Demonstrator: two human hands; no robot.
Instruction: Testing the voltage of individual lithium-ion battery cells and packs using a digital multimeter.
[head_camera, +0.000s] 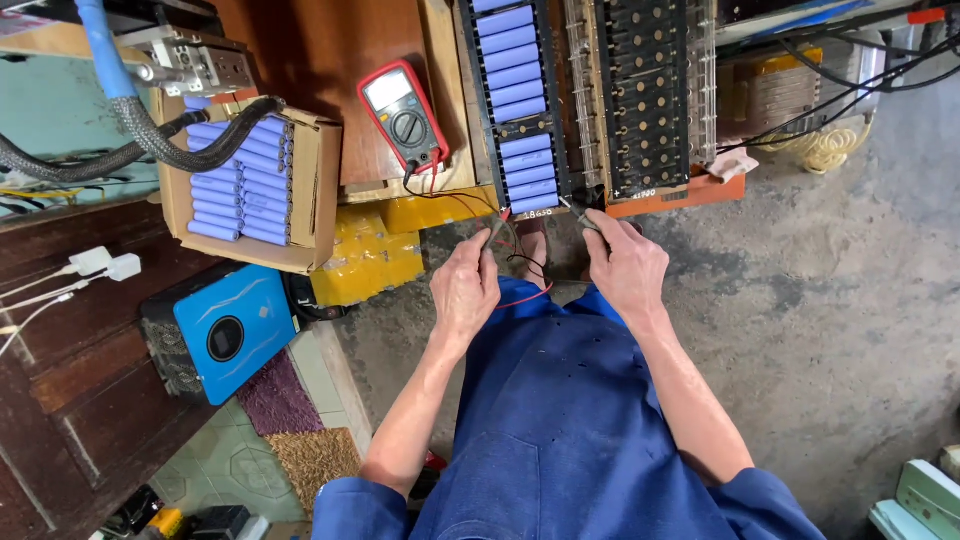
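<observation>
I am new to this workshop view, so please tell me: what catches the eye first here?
The red multimeter at top centre, with leads running to the probes in the left hand and right hand. Beside it, a long holder of pale blue cells; more fill the cardboard box at left.

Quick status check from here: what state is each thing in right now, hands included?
Left hand: grip shut on a thin meter probe, tip at the holder's near end.
Right hand: grip shut on a second probe.
Red handheld multimeter: lying face up, leads plugged in; reading illegible.
Black cell holder: filled with lilac cylindrical cells.
Brown cardboard box: open, stacked with lilac cells.
</observation>
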